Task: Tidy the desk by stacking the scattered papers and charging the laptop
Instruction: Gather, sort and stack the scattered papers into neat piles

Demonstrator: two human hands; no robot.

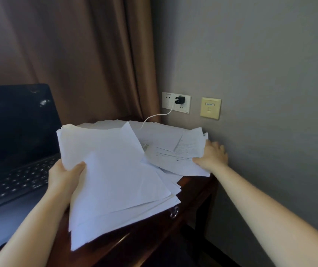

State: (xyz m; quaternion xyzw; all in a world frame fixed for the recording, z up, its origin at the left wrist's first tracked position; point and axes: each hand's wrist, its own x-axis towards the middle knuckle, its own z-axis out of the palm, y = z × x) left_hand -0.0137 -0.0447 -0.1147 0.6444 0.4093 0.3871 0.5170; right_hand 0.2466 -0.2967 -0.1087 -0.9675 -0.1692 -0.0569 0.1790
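My left hand [63, 173] grips a thick bundle of white papers [115, 180] by its left edge, held tilted above the desk's right half. More printed sheets [175, 157] lie spread over the desk's far right end. My right hand [211, 157] pinches the right edge of these sheets, thumb on top, close to the wall. An open black laptop [13, 143] with a dark screen stands at the left. A black charger [180, 100] sits in the wall socket, and its white cable [155, 117] runs down behind the papers.
The dark wooden desk [154, 228] has a drawer with a metal ring pull [174, 211]. A grey wall [260, 64] runs close along the right, with a yellow data port plate [210, 108]. Brown curtains [67, 54] hang behind the desk.
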